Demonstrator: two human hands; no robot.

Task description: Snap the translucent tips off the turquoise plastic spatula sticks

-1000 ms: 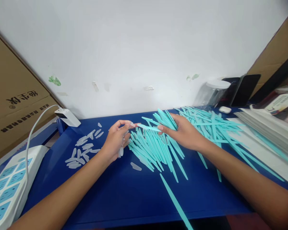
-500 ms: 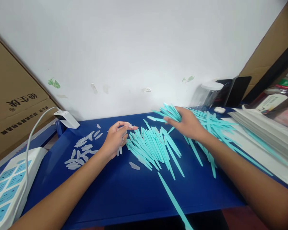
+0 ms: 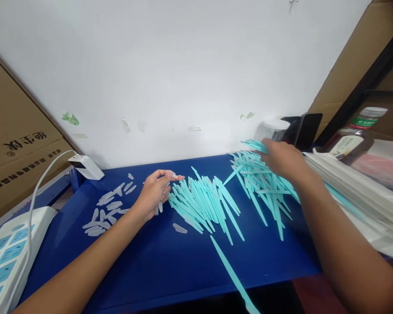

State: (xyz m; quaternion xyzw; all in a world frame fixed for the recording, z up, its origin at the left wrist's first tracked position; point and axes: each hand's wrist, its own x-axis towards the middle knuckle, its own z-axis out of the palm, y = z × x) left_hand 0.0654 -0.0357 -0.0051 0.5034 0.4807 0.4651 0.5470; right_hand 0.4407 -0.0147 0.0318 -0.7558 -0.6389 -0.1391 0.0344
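On the blue table [image 3: 170, 266], my left hand [image 3: 153, 194] pinches a small clear plastic cap [image 3: 174, 175] between thumb and forefinger, with a few more caps tucked in its curled fingers. It hovers just left of a pile of teal plastic sticks [image 3: 205, 203]. My right hand [image 3: 283, 157] reaches far right, closed around a bunch of teal sticks [image 3: 253, 145] at the back of a second teal heap [image 3: 265, 185]. Loose clear caps [image 3: 106, 209] lie scattered left of my left hand. One cap [image 3: 180, 228] lies alone by the nearer pile.
A white power strip [image 3: 6, 253] with a cable and a white charger [image 3: 85, 167] sit at left beside a cardboard box [image 3: 16, 144]. A clear jar [image 3: 271, 130], dark phones [image 3: 306, 126], a bottle [image 3: 356, 131] and stacked white sheets [image 3: 356, 187] stand at right. One long teal stick [image 3: 231, 272] overhangs the front edge.
My right hand has moved from the middle pile to the far right heap, carrying a bunch of teal sticks. My left hand stays put, pinching a cap. The view has shifted right.
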